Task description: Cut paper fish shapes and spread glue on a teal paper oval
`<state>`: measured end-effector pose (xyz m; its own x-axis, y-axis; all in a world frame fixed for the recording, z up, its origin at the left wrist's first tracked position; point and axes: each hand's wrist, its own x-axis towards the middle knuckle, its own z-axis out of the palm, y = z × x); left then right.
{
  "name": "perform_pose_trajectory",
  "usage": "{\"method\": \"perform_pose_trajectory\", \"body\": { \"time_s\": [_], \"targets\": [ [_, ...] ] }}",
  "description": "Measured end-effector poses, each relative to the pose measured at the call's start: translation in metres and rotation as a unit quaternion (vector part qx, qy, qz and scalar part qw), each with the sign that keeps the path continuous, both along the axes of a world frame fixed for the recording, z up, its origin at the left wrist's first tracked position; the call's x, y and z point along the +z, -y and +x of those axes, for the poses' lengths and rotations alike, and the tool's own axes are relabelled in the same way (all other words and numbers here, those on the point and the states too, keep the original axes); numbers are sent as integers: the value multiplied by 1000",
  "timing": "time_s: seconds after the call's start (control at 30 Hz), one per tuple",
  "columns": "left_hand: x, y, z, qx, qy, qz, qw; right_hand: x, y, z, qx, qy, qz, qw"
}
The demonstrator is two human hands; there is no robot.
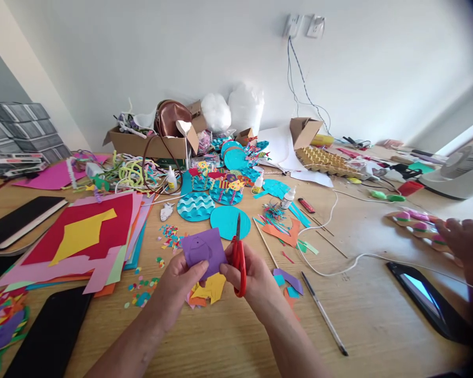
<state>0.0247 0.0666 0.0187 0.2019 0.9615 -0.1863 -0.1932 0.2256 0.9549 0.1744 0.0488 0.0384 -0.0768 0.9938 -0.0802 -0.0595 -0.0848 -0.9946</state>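
My left hand [183, 281] pinches a piece of purple paper [216, 245] by its lower left, thumb on top. A fish outline is drawn on the paper in dark lines. My right hand [252, 275] is closed around red-handled scissors [240, 268], whose blades point up and away from me. Its thumb and fingertips also reach the lower right edge of the paper. Under the hands lie yellow paper scraps [213, 290]. Just beyond the paper is a round turquoise disc [230, 223], partly hidden by the scissor blades.
Stacked coloured sheets [98, 226] and a black phone [49, 336] are on the left. A pen [325, 315], purple scraps [289, 281] and a white cable [331, 273] lie to the right. Another person's hand [465, 241] is at the far right, near a lit phone [423, 299]. Glue bottles [287, 198] stand behind.
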Motion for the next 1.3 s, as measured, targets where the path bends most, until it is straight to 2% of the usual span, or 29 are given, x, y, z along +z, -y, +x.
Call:
{"method": "perform_pose_trajectory", "body": {
  "time_s": [0.13,0.23,0.37,0.7,1.3],
  "targets": [
    [7,-6,-9,59,9,29,998,-1,14,0,29,97,4,995],
    [17,-10,-13,67,32,56,996,-4,26,-1,84,176,5,981],
    [25,-9,-10,89,44,46,994,-6,32,-7,129,218,11,967],
    [18,-8,-7,72,33,51,996,-4,27,-12,132,234,25,963],
    [23,-8,-6,39,30,30,998,-7,26,-8,149,198,11,969]
  ]
}}
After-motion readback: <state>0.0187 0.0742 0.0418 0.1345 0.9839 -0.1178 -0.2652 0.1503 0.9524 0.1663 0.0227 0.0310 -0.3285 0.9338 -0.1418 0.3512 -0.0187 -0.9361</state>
